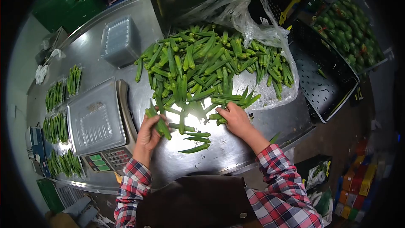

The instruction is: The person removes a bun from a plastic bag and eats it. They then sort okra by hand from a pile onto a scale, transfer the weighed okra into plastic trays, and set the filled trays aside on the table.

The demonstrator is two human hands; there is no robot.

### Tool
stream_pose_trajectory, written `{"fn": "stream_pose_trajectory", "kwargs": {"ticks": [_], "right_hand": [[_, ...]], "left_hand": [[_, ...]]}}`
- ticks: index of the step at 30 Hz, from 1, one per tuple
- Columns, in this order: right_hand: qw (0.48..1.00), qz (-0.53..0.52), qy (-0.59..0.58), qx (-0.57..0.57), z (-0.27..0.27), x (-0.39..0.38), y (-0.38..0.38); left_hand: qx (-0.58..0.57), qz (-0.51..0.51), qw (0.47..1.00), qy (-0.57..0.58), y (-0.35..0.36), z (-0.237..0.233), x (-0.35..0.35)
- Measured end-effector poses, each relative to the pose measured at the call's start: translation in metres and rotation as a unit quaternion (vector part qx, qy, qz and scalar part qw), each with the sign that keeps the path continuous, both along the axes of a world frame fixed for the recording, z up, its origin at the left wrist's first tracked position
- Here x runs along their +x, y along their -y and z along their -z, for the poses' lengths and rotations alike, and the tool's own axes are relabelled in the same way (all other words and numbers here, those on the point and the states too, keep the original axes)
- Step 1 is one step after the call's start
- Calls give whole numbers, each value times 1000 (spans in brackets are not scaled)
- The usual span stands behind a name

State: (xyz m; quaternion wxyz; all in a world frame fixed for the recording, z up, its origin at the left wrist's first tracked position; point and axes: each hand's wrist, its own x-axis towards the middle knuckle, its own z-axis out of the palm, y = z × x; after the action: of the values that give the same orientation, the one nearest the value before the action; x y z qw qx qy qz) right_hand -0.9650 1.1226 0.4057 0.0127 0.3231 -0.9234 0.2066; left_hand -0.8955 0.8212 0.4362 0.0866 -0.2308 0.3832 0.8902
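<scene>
My left hand [150, 131] is closed around a few green okra pods [161, 127], held just above the steel table near the scale. With bent fingers, my right hand [234, 119] grips okra pods [217, 118] at the near right edge of the pile. A large heap of loose okra [198, 61] spreads across the table beyond both hands. Between the hands, several single pods [196, 147] lie on the metal. To the left, a clear plastic tray [96, 116] rests on the weighing scale [110, 159].
Packed trays of okra [55, 128] line the table's left side. A stack of clear trays [120, 40] stands behind the scale. Clear plastic film [265, 29] lies behind and right of the heap. On the right are a black crate [333, 84] and a crate of green produce [348, 29].
</scene>
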Motion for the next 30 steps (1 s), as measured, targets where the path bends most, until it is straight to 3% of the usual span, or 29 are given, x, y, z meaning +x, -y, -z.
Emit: {"fn": "stream_pose_trajectory", "kwargs": {"ticks": [2,5,9,12,13,16,18,20,22,23,26,27,30], "right_hand": [[999,13,-24,21,21,2,-5],[997,48,-27,-45,1,6,-12],[983,131,-117,-56,-25,-17,-15],[992,100,-62,39,-15,-35,-6],[995,95,-19,41,-13,-37,-1],[990,83,-36,107,-12,-29,10],[991,87,-28,102,-8,-27,11],[995,80,-33,49,5,-36,4],[994,93,-29,47,-2,-38,2],[995,96,-17,34,-10,-37,0],[985,111,65,-117,-29,-34,7],[976,130,98,-143,-28,-33,9],[932,161,248,-208,-48,-23,27]], "left_hand": [[-198,43,979,-1,-8,1,-2],[-524,94,846,-42,-24,14,-7],[-617,110,778,-42,-52,6,-16],[-745,105,640,-153,-58,31,-17],[-734,110,653,-148,-60,30,-17],[-711,216,669,16,-61,18,-23],[-550,153,821,-28,-43,38,-23],[-341,103,933,-48,-24,36,-19],[-88,69,992,-50,-7,8,-6],[-29,36,998,-43,-1,-8,2],[17,20,996,-84,32,-54,28],[-19,12,994,-106,48,-63,35],[-267,-18,954,-138,114,-94,49]]}}
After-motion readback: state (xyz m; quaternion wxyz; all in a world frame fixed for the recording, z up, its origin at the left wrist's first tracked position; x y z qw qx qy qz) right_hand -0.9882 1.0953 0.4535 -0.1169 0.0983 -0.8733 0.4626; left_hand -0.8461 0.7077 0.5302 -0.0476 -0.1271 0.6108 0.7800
